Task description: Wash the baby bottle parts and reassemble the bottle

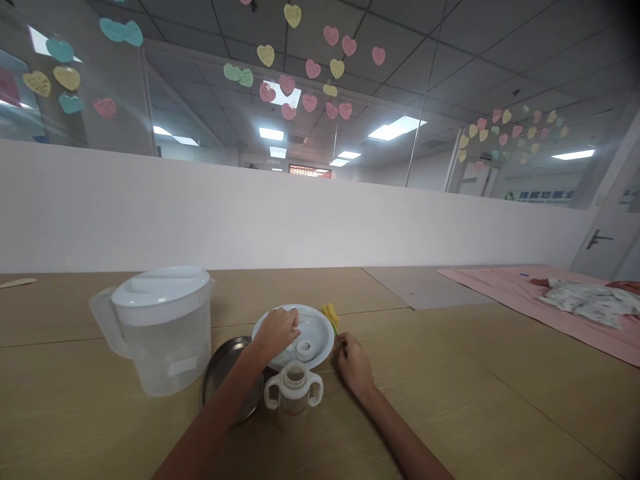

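Observation:
My left hand [278, 331] hangs over a white plate [326, 333], its fingers closed in a pinch; what they hold, if anything, is hidden. Beside the plate's right edge, my right hand [354, 363] grips a small brush [331, 313] with a yellow head and a greenish handle, pointing up and away from me. A white ring [305, 351] lies on the near part of the plate. Just in front of it stands a clear baby bottle [294, 393], upright and uncapped, with two white side handles. My left forearm passes over a round metal tray [220, 365].
To the left stands a large translucent lidded pitcher [165, 333]. A flat wooden stick [19, 283] lies at the far left. On the right, a pink cloth [493, 288] carries a patterned garment [593, 300]. A low white wall [300, 220] borders the table's back.

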`<state>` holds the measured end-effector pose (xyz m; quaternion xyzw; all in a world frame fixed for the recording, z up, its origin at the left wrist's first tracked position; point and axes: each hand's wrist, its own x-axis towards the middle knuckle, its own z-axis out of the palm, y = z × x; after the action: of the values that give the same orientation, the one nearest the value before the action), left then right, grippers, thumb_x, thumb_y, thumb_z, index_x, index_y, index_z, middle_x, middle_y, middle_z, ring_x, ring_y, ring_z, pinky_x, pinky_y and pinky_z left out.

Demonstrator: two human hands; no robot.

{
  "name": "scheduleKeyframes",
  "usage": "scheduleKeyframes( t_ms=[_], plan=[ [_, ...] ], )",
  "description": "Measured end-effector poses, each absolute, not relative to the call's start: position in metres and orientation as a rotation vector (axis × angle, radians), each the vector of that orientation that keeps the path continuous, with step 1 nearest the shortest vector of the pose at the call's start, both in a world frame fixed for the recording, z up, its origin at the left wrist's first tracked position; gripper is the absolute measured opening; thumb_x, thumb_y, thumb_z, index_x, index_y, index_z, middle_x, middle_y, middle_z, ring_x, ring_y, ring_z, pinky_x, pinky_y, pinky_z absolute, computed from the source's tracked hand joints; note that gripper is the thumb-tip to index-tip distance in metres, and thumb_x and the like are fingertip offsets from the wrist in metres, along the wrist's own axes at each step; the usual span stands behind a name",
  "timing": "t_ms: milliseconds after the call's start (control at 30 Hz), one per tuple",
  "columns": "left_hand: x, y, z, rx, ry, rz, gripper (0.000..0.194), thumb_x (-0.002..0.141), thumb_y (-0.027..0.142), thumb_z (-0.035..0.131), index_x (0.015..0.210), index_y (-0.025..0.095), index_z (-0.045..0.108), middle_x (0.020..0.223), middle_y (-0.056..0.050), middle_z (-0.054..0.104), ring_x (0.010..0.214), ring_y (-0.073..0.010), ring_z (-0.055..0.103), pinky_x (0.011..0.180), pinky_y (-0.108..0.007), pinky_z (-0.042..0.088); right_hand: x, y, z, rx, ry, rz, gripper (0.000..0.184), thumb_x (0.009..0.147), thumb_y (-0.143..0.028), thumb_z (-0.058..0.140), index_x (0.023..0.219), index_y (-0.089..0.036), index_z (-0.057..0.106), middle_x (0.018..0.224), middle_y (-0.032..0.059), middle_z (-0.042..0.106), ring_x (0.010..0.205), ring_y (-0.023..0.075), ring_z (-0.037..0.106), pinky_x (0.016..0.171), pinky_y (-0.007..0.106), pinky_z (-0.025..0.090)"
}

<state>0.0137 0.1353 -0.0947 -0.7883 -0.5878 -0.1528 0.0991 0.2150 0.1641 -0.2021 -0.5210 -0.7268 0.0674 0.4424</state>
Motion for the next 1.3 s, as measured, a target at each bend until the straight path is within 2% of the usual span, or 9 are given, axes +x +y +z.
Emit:
scheduleKeyframes(
  t_ms=[167, 333, 533, 667, 1000, 1067, 1167, 1233, 1300],
  plan=[
    [0.015, 0.131, -0.092, -2.359, -1.746, -0.448, 0.017, 0.078, 0.019, 0.046, 0.093, 0.018, 0.054, 0.074, -0.003, 0.063, 0.076, -0.019, 0.057, 0.067, -0.028, 0.039, 0.215, 0.164, -0.203, -1.25, -1.785, 0.163, 0.031, 0.07, -0.008, 0.035, 0.092, -0.016, 0.056, 0.084, 0.0081, 0.064, 0.078, 0.0187, 0.059, 0.066, 0.026, 0.042],
    [0.017, 0.128, -0.091, -2.382, -1.7, -0.442, 0.026, 0.083, 0.017, 0.036, 0.086, 0.018, 0.061, 0.083, -0.007, 0.065, 0.084, -0.0194, 0.056, 0.076, -0.03, 0.039, 0.215, 0.164, -0.205, -1.25, -1.767, 0.152, 0.03, 0.072, -0.009, 0.034, 0.091, -0.017, 0.056, 0.085, 0.0084, 0.063, 0.077, 0.0189, 0.059, 0.064, 0.026, 0.041],
    [0.015, 0.128, -0.093, -2.37, -1.64, -0.439, 0.031, 0.086, 0.019, 0.032, 0.081, 0.017, 0.063, 0.082, -0.008, 0.063, 0.084, -0.0201, 0.054, 0.076, -0.032, 0.038, 0.215, 0.159, -0.198, -1.238, -1.756, 0.128, 0.026, 0.076, -0.011, 0.035, 0.083, -0.018, 0.058, 0.08, 0.0064, 0.06, 0.074, 0.0169, 0.057, 0.061, 0.024, 0.04],
    [0.014, 0.128, -0.092, -2.339, -1.616, -0.453, 0.029, 0.086, 0.02, 0.034, 0.08, 0.017, 0.063, 0.08, -0.008, 0.061, 0.084, -0.0207, 0.052, 0.076, -0.033, 0.038, 0.214, 0.153, -0.189, -1.261, -1.742, 0.143, 0.024, 0.082, -0.023, 0.037, 0.076, -0.018, 0.06, 0.081, 0.0059, 0.056, 0.069, 0.0153, 0.056, 0.059, 0.024, 0.04],
    [0.015, 0.116, -0.069, -2.311, -1.623, -0.508, 0.026, 0.084, 0.019, 0.036, 0.086, 0.017, 0.062, 0.084, -0.008, 0.061, 0.084, -0.0198, 0.052, 0.077, -0.033, 0.037, 0.209, 0.14, -0.176, -1.251, -1.712, 0.174, 0.036, 0.086, -0.042, 0.035, 0.082, -0.017, 0.061, 0.085, 0.0062, 0.055, 0.075, 0.016, 0.057, 0.066, 0.025, 0.041],
    [0.015, 0.113, -0.065, -2.328, -1.627, -0.501, 0.022, 0.082, 0.019, 0.041, 0.087, 0.017, 0.062, 0.084, -0.007, 0.061, 0.085, -0.0197, 0.052, 0.078, -0.033, 0.038, 0.209, 0.14, -0.176, -1.225, -1.71, 0.186, 0.036, 0.086, -0.042, 0.034, 0.085, -0.017, 0.06, 0.088, 0.0069, 0.056, 0.078, 0.0167, 0.057, 0.068, 0.026, 0.042],
    [0.016, 0.108, -0.057, -2.344, -1.63, -0.539, 0.02, 0.081, 0.02, 0.043, 0.088, 0.018, 0.061, 0.086, -0.006, 0.062, 0.087, -0.0198, 0.052, 0.078, -0.032, 0.038, 0.209, 0.139, -0.176, -1.174, -1.647, 0.185, 0.037, 0.088, -0.039, 0.03, 0.105, -0.016, 0.053, 0.096, 0.0089, 0.058, 0.084, 0.0184, 0.056, 0.071, 0.029, 0.043],
    [0.016, 0.104, -0.051, -2.32, -1.634, -0.608, 0.022, 0.082, 0.022, 0.041, 0.094, 0.018, 0.059, 0.091, -0.006, 0.063, 0.089, -0.0199, 0.051, 0.079, -0.032, 0.037, 0.209, 0.138, -0.175, -1.146, -1.593, 0.181, 0.04, 0.089, -0.035, 0.027, 0.12, -0.015, 0.043, 0.097, 0.0091, 0.059, 0.082, 0.0182, 0.058, 0.069, 0.029, 0.044],
    [0.016, 0.1, -0.044, -2.275, -1.642, -0.672, 0.025, 0.085, 0.025, 0.039, 0.099, 0.017, 0.057, 0.096, -0.007, 0.062, 0.091, -0.0203, 0.051, 0.081, -0.032, 0.037, 0.208, 0.135, -0.174, -1.106, -1.586, 0.172, 0.042, 0.089, -0.033, 0.026, 0.125, -0.014, 0.037, 0.095, 0.0084, 0.061, 0.078, 0.0175, 0.059, 0.068, 0.029, 0.045]
  ],
)
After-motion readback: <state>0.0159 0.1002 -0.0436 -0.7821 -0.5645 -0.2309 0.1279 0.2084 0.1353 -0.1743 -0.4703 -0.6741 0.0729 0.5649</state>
